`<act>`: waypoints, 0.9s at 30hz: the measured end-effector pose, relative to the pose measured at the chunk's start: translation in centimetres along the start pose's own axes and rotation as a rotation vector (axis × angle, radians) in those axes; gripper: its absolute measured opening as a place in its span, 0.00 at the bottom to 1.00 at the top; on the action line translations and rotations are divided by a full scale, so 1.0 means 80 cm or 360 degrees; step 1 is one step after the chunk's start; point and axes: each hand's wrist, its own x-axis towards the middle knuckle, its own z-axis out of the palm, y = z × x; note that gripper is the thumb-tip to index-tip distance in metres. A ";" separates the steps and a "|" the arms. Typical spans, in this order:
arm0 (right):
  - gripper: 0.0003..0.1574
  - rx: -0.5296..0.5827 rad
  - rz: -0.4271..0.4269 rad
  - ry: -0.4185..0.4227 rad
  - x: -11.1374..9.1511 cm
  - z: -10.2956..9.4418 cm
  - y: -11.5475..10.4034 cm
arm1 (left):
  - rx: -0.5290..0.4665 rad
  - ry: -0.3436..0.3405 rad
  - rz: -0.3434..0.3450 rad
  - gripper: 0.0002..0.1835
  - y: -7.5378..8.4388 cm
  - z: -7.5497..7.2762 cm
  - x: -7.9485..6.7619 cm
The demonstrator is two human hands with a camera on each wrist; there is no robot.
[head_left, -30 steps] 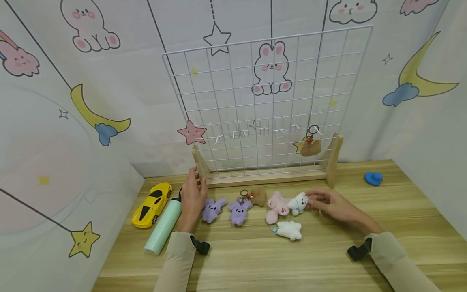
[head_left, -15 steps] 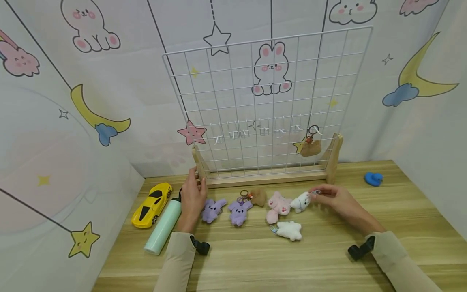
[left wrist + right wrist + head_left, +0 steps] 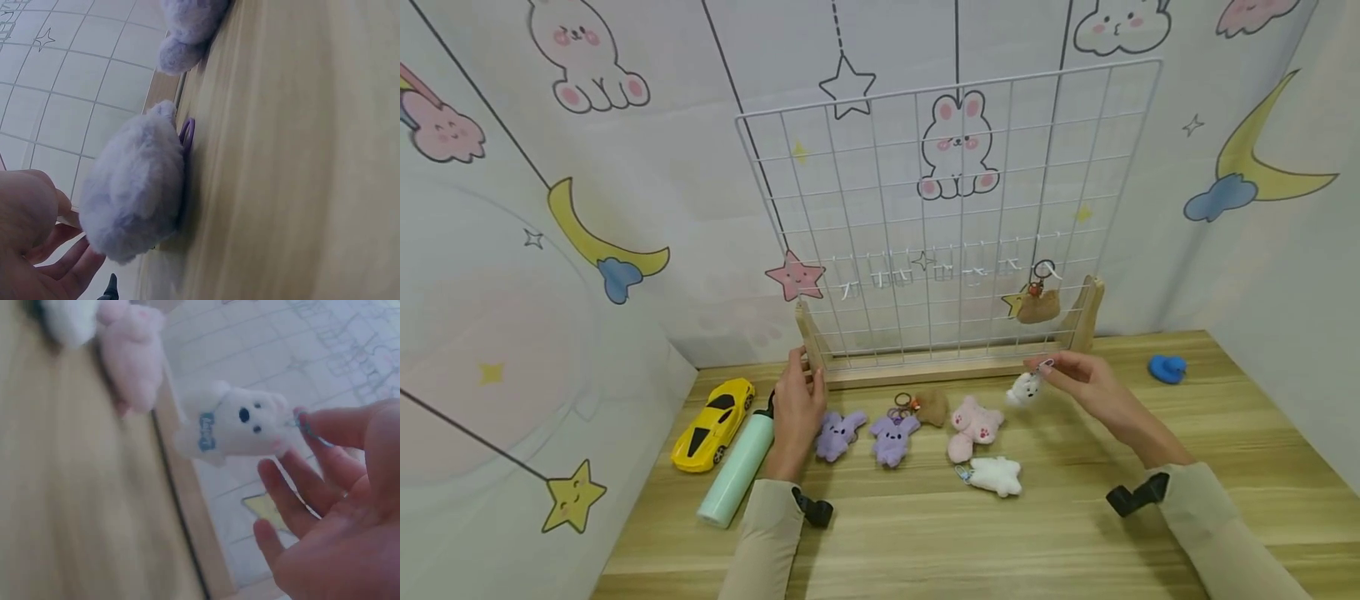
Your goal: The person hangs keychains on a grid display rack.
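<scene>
My right hand (image 3: 1093,392) pinches the clasp of a small white plush bear keychain (image 3: 1022,390) between thumb and finger. In the right wrist view the plush bear (image 3: 240,434) dangles off the tabletop, its face and blue tag showing. My left hand (image 3: 796,408) holds the left wooden foot (image 3: 809,333) of a white wire grid rack (image 3: 917,200), with fingers round its edge. A purple plush keychain (image 3: 839,434) lies just right of that hand, fluffy and close in the left wrist view. On the rack hangs a brown plush keychain (image 3: 1038,307) near the right end.
Several more plush keychains lie in front of the rack: another purple one (image 3: 891,439), a brown one (image 3: 932,407), a pink one (image 3: 976,421) and a white one (image 3: 996,476). A yellow toy car (image 3: 715,423) and mint bottle (image 3: 737,471) lie left, a blue rubber duck (image 3: 1167,368) right.
My right hand has lifted the white plush bear by its clasp from beside the pink plush, up toward the rack. The left hand stays at the rack's foot.
</scene>
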 end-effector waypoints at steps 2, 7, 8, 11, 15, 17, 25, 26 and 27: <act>0.25 0.0034 -0.0016 0.0022 0.007 0.000 -0.014 | 0.0000 -0.0012 -0.0011 0.24 0.000 0.000 0.000; 0.24 0.0091 -0.0144 0.0134 0.021 0.006 -0.051 | 0.0000 -0.0015 -0.0005 0.24 0.000 -0.001 0.000; 0.24 0.0103 -0.0175 0.0148 0.023 0.007 -0.058 | 0.0001 -0.0014 0.0000 0.24 0.000 -0.001 0.000; 0.23 0.0176 -0.0224 0.0196 0.029 0.014 -0.077 | 0.0017 -0.0007 0.0010 0.24 -0.001 -0.001 0.000; 0.21 0.0437 -0.0265 0.0296 0.040 0.026 -0.095 | 0.0026 0.0013 0.0030 0.25 -0.001 -0.001 0.000; 0.15 0.0567 -0.0285 0.0390 0.045 0.033 -0.101 | 0.0033 0.0022 0.0039 0.25 -0.001 -0.002 -0.001; 0.10 0.0854 -0.0312 0.0929 0.068 0.055 -0.119 | 0.0046 0.0022 0.0033 0.24 0.000 -0.001 -0.002; 0.11 0.0886 -0.0311 0.0966 0.070 0.056 -0.121 | 0.0039 0.0021 0.0034 0.25 0.001 -0.001 -0.002; 0.11 0.0925 -0.0310 0.0995 0.073 0.057 -0.123 | 0.0033 0.0020 0.0032 0.25 0.001 0.000 -0.002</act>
